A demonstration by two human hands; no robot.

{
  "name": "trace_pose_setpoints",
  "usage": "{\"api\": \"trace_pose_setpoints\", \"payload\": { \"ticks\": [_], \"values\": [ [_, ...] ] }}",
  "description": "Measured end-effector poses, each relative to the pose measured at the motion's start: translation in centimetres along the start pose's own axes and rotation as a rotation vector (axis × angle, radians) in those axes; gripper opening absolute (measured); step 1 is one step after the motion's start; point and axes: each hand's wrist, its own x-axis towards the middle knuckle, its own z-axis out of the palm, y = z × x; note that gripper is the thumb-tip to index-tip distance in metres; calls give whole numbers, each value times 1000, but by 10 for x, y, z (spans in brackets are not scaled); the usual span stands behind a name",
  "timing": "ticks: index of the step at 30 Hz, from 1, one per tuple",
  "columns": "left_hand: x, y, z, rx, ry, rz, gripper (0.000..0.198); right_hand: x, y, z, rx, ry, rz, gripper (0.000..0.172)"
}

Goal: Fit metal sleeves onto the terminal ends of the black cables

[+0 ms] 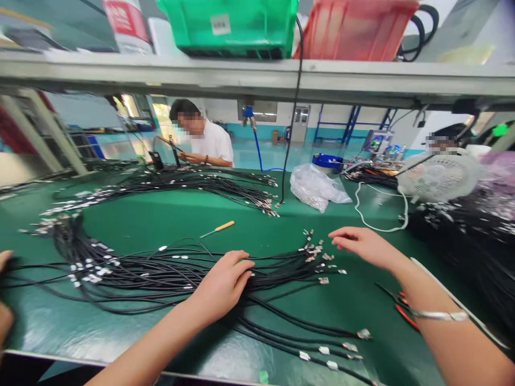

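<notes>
A thick bundle of black cables (161,271) with small metal end connectors (316,254) lies across the green bench mat (169,214) in front of me. My left hand (223,284) rests palm down on the bundle, fingers curled over the cables. My right hand (362,245) hovers palm down just right of the connector ends, fingers stretched out and holding nothing. A silver bracelet (440,315) circles my right wrist.
More black cables (193,185) loop across the far mat. A yellow-handled screwdriver (219,228), a clear plastic bag (316,187), a white fan (440,177) and red-handled pliers (400,308) lie about. A person in white sits opposite. Green and red bins stand on the shelf above.
</notes>
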Motion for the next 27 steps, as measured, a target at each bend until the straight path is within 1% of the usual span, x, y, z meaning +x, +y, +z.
{"api": "trace_pose_setpoints", "payload": {
  "ticks": [2, 4, 7, 8, 10, 12, 14, 16, 18, 20, 21, 24, 25, 27],
  "values": [
    [20, 25, 5, -64, 24, 39, 25, 0, 23, -5, 105, 85, 104, 26],
    [42, 50, 13, -122, 17, 51, 23, 2, 40, 1, 211, 161, 135, 27],
    [74, 82, 27, -164, -71, 18, 18, 5, 59, 20, 214, 315, 90, 26],
    [82, 90, 33, -163, -112, 9, 17, 6, 64, 25, 198, 340, 79, 25],
    [93, 100, 46, -145, -189, 7, 17, 4, 71, 30, 172, 336, 55, 22],
    [96, 105, 60, -116, -238, 13, 17, 0, 73, 27, 153, 289, 34, 21],
    [93, 106, 74, -79, -253, 27, 15, -5, 71, 20, 125, 212, 32, 20],
    [89, 105, 86, -33, -248, 60, 14, -12, 66, 13, 119, 69, 47, 18],
    [85, 104, 94, 7, -239, 98, 14, -17, 60, 9, 126, -108, 54, 16],
    [85, 104, 97, 31, -233, 116, 16, -20, 55, 9, 104, -247, 52, 15],
    [85, 104, 98, 37, -231, 121, 18, -21, 54, 11, 79, -291, 53, 14],
    [87, 102, 95, 10, -227, 104, 22, -22, 50, 17, 55, -350, 71, 14],
    [87, 102, 93, -31, -224, 80, 22, -22, 49, 18, 84, -362, 74, 15],
    [88, 101, 89, -181, -224, -12, 18, -22, 47, 21, 171, -377, 63, 19]
  ]
}}
